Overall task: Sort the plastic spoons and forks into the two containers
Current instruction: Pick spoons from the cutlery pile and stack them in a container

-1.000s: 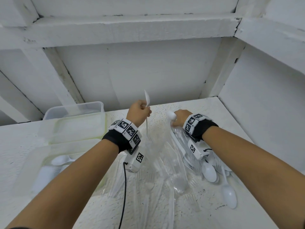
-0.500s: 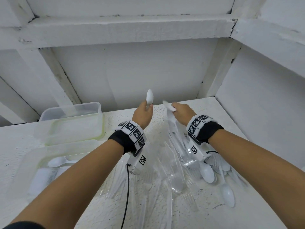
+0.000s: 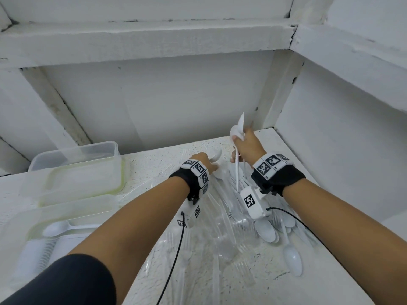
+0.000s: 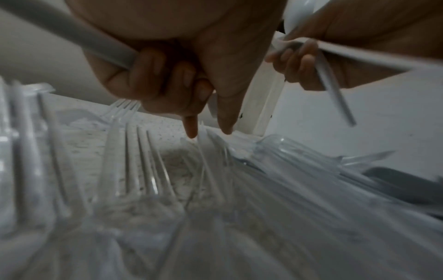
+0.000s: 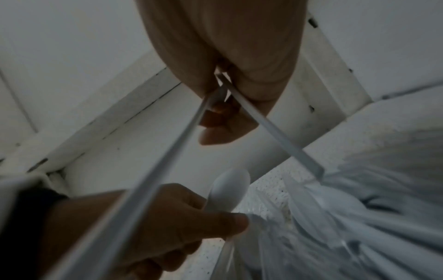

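Nearest, the front tub (image 3: pixel 26 227) holds a few spoons; most of the pile (image 3: pixel 231 238) of forks and spoons is unsorted on the table (image 3: pixel 154 161). Beyond, the left hand (image 3: pixel 206 162) grips one spoon (image 3: pixel 217 155), the right hand (image 3: pixel 247 146) clutches two spoons (image 3: pixel 237 128). The back tub (image 3: pixel 74 168) looks empty

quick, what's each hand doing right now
Left hand: grips a white spoon, fingertips reaching into the pile.
Right hand: holding two white spoons.
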`<state>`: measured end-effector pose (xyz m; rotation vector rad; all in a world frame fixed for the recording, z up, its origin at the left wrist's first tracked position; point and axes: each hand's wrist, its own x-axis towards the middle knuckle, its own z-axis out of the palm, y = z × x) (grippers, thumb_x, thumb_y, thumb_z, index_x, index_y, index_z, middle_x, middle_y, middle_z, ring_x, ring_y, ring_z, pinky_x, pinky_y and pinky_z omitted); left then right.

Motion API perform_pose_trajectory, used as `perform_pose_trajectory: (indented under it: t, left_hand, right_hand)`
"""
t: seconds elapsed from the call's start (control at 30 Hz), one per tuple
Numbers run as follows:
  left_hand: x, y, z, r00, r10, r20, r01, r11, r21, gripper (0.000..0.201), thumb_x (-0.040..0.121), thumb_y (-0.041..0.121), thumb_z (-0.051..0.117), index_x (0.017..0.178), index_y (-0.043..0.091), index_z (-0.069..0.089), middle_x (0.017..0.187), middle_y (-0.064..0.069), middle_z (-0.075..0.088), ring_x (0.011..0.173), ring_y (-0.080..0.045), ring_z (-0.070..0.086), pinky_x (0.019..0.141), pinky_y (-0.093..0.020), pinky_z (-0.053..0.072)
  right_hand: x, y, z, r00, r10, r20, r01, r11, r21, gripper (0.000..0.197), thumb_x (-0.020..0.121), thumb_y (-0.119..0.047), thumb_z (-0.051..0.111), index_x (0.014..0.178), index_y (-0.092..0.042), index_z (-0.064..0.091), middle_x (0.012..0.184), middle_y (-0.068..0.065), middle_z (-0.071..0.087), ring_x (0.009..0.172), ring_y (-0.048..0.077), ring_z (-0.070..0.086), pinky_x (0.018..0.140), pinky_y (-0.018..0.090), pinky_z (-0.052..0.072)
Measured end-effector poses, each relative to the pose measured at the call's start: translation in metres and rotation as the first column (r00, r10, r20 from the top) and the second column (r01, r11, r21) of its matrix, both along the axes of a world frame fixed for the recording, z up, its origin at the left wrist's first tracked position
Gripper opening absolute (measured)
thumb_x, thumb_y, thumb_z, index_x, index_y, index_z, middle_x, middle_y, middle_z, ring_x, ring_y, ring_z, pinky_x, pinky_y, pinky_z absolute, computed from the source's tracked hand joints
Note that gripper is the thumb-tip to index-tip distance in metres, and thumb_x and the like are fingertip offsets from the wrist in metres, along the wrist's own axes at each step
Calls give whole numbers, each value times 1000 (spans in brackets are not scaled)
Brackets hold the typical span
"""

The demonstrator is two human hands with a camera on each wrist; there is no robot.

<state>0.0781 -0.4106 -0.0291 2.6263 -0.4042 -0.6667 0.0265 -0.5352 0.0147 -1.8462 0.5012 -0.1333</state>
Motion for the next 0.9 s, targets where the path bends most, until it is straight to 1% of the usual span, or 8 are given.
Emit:
perform_pose_trajectory:
  t: [0.1,0.23,0.37,0.47,0.57,0.63,0.77,0.9]
  left_hand:
    - [1,-5,0,999,-24,-22,26,998,61,32,87,28,61,66,12,42,64,0,42,67,-19,48,47,-23,29]
    - [6,-5,-3,996,73,-43,-72,997,20,32,91,26,50,63,13,41,63,-1,45,54,-14,42,48,-23,31]
    - [3,4,-1,987,158,-23,-159,986,-45,39,95,33,41,63,11,43,62,-2,45,53,-15,41,48,-24,31]
    - [2,16,3,976,216,20,-208,957,-201,27,96,23,38,82,7,55,80,-7,58,67,-21,51,55,-25,36]
    - [4,29,11,922,385,47,-328,839,-434,28,98,17,34,113,2,53,95,-11,55,80,-24,52,65,-28,39]
    - [8,36,17,874,485,3,-396,718,-573,27,97,15,33,114,4,50,91,-12,59,66,-21,49,54,-26,39]
    - [15,49,24,805,532,-262,-543,484,-687,3,89,11,46,89,10,48,73,-5,60,47,-11,38,41,-19,27]
    - [18,51,21,670,510,-540,-726,298,-619,21,84,11,58,65,8,51,58,-2,47,47,-12,32,41,-17,24]
  right_hand:
    - [-6,-5,-4,998,-43,-53,49,993,105,31,99,-16,38,123,3,44,79,7,49,53,17,56,61,38,58]
    - [-13,-7,-2,994,-52,-93,71,976,206,20,101,-26,32,116,-16,39,69,9,48,46,21,57,44,33,54]
    - [-12,-9,-5,993,-75,-92,83,992,92,19,100,-33,36,108,-17,41,61,6,41,39,14,35,37,17,33]
    - [-9,-17,-9,991,8,-136,-16,998,-61,24,96,-27,47,108,-7,48,64,3,37,49,13,31,44,23,27]
    - [-7,-22,-12,969,60,-238,-127,953,-277,30,96,-21,47,116,0,49,67,2,41,55,15,39,49,24,32]
    - [-6,-23,-15,962,74,-263,-175,907,-384,26,97,-24,42,117,-9,50,70,2,46,58,17,44,50,25,33]
    - [-4,-24,-19,870,71,-488,-373,742,-557,21,94,-27,49,99,-8,56,97,13,58,84,28,57,64,28,40]
    - [3,-29,-33,812,-21,-584,-398,711,-580,26,81,-34,49,74,-9,51,65,5,50,67,24,56,68,30,47]
